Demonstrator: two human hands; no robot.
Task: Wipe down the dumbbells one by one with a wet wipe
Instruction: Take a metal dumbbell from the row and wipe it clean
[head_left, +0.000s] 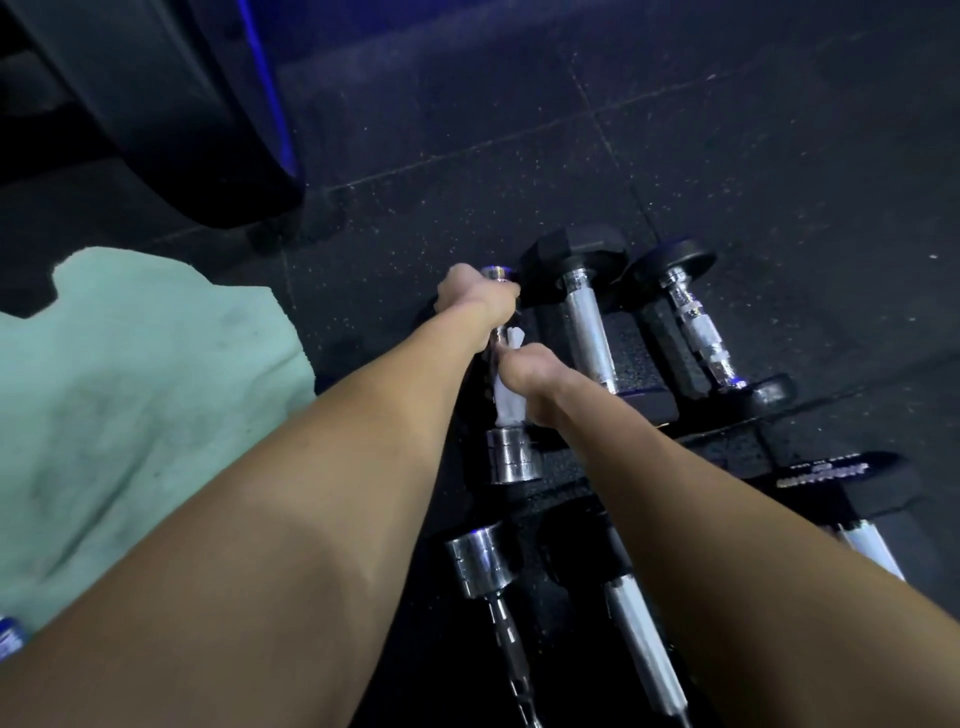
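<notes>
Reaching forward with both bare arms stretched out, a person works over a chrome dumbbell (506, 415) lying on the dark speckled rubber floor (727, 156). The left hand (475, 293) is curled round the far end of that dumbbell, fingers wrapped over the top near its small chrome head. The right hand (530, 379) is closed round a white wet wipe (506, 400), pressing it against the dumbbell's handle; the wipe bunches out below and above the fingers. The near chrome head of the dumbbell shows just under the wipe.

Just right of the hands lie a black hex dumbbell (587, 312) with a bright steel handle and, beyond it, a round-headed black dumbbell (701, 332) with a knurled chrome handle. They lie side by side, handles roughly parallel. Nearer the camera, between the forearms, sit a second chrome dumbbell (488, 577) and another steel handle (639, 639); the right forearm hides much of the weights on that side, including a black head with pale lettering (826, 475) that is too blurred to read.

A pale green towel (130, 395) is spread on the floor to the left, partly covered by the left forearm. A dark curved machine base edged in blue (208, 130) fills the upper left corner.
</notes>
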